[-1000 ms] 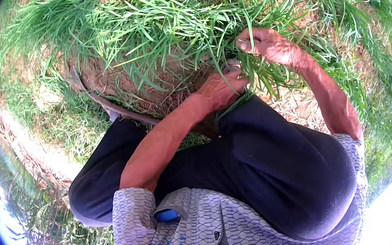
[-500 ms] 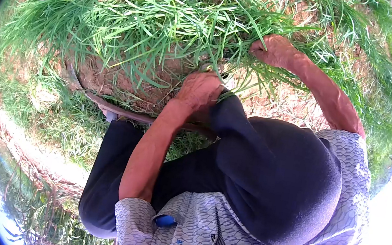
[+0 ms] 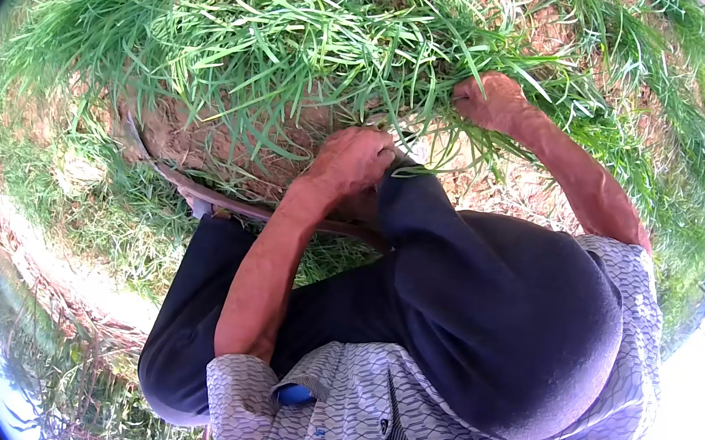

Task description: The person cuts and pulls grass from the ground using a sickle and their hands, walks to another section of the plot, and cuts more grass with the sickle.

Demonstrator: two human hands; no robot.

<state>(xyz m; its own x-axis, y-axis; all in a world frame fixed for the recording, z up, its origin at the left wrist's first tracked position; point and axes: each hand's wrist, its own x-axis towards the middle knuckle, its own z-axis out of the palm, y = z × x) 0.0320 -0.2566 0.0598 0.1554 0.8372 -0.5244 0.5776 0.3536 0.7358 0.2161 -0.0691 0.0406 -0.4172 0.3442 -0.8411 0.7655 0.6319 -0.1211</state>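
Observation:
My left hand (image 3: pixel 350 159) is closed in a fist beside the raised dark trouser knee (image 3: pixel 413 197), at the lower edge of the long green grass-like leaves (image 3: pixel 287 42). What its fingers hold, if anything, is hidden. Up and to the right, my right hand (image 3: pixel 489 101) is curled closed among the leaves, with blades passing beside and under its fingers. Whether it grips any of them cannot be made out. Brown soil (image 3: pixel 202 142) shows beneath the leaves.
A curved brown strip (image 3: pixel 234 204) lies on the ground by my left forearm, its thin dark end at the left. My folded legs (image 3: pixel 498 328) fill the lower middle. More green plants (image 3: pixel 676 129) grow at the right, and dry straw (image 3: pixel 43 268) lies at the left.
My left hand has moved left and slightly down, away from my right hand. My right hand has shifted right and a little down. The raised knee has shifted left.

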